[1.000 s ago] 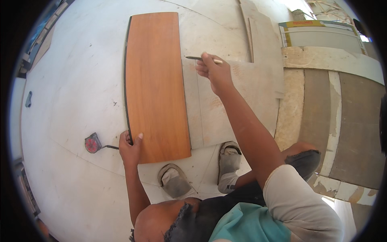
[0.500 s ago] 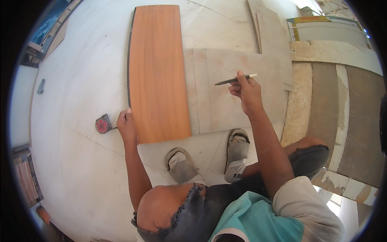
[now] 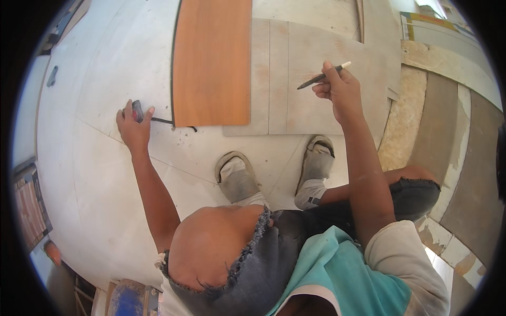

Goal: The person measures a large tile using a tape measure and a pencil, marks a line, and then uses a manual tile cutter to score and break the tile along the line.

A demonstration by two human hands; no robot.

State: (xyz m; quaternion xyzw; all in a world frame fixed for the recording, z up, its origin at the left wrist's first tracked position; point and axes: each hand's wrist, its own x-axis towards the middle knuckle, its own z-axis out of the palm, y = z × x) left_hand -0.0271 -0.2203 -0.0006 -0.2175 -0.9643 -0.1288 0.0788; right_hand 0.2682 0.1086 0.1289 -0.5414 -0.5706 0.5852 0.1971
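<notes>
Clasping a dark, red-marked tape measure [image 3: 138, 109], the left hand [image 3: 135, 126] sits left of an orange-brown plank [image 3: 213, 68], dark strip [image 3: 162, 120] at its near-left corner, while right hand [image 3: 343, 97] pinches a pale-ended dark pen [image 3: 314, 80] above grey sheeting [image 3: 313, 116].

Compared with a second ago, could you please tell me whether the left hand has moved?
Yes: the left hand has moved leftward, nearer the small grey object on the floor.
</notes>
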